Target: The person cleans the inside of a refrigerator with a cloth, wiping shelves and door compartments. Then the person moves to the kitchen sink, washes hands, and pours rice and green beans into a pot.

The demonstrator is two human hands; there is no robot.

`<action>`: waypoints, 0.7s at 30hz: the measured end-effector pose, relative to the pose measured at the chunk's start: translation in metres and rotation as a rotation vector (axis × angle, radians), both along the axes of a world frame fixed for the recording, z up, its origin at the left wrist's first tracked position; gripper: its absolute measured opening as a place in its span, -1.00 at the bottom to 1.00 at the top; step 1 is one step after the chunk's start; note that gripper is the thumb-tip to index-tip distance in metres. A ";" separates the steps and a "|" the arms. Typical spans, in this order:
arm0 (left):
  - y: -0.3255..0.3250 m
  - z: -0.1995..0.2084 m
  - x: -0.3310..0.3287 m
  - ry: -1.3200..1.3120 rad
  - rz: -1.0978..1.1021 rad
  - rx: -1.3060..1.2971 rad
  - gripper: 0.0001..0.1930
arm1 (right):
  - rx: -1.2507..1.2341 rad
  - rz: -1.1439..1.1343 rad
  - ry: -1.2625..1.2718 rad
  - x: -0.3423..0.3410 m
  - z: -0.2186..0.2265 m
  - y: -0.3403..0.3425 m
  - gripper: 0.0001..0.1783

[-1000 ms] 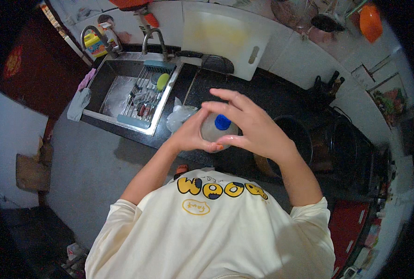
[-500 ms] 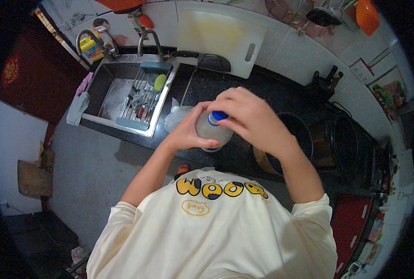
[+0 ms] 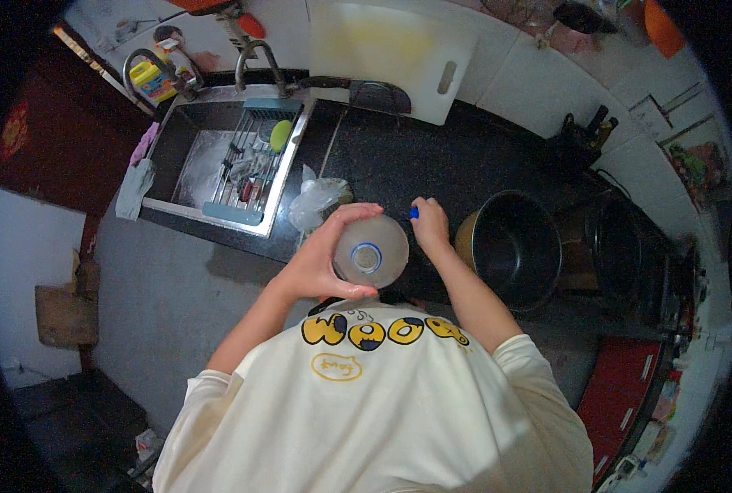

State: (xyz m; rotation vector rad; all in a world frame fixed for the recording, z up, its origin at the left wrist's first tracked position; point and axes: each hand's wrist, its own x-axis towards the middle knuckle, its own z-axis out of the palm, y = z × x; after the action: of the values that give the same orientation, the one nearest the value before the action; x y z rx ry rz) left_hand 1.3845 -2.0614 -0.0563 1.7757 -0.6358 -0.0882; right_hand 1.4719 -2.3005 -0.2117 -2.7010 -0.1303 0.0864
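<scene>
A round, translucent plastic bottle (image 3: 389, 256) stands upright with its blue-ringed mouth uncovered. My left hand (image 3: 321, 256) is wrapped round its left side, thumb at the near edge. Just right of the bottle, my right hand (image 3: 433, 225) is closed on a small blue bottle cap (image 3: 414, 213). The cap shows only in part between the fingers. A clear plastic bag (image 3: 317, 200) lies on the counter behind my left hand. Close to the right of my right hand is a deep dark pot (image 3: 520, 246).
At the left is a steel sink (image 3: 187, 140) with a rack (image 3: 233, 217) holding a green sponge (image 3: 280, 135). A white cutting board (image 3: 419, 62) leans on the wall beside a cleaver (image 3: 380, 97). Knives (image 3: 588, 131) stand at the back right of the black counter (image 3: 448, 156).
The blue cap has come off the bottle and moved right in my right hand. The bottle, in my left hand, is lower in view, with its open mouth showing.
</scene>
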 end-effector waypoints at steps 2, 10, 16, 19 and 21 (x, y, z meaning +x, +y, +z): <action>-0.002 -0.003 0.002 -0.001 -0.013 -0.031 0.04 | 0.110 0.002 -0.064 -0.001 -0.012 -0.008 -0.49; -0.004 -0.006 0.007 -0.128 0.061 0.046 0.15 | 0.554 0.098 0.003 -0.041 0.042 -0.010 -0.27; -0.004 -0.038 0.004 -0.014 0.153 -0.068 0.39 | 0.553 0.284 0.192 -0.075 0.083 0.000 -0.05; -0.008 -0.072 0.000 0.110 0.222 -0.082 0.47 | 0.646 0.289 0.175 -0.073 0.070 -0.001 -0.04; -0.011 -0.099 -0.004 0.164 0.250 -0.031 0.40 | 0.740 0.287 0.162 -0.074 0.062 0.000 -0.04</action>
State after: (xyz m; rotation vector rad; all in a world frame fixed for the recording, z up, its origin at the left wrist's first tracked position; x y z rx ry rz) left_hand 1.3808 -2.0726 -0.1548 1.7834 -0.2932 -0.0513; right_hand 1.3981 -2.3007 -0.1492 -1.9156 -0.4107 0.2810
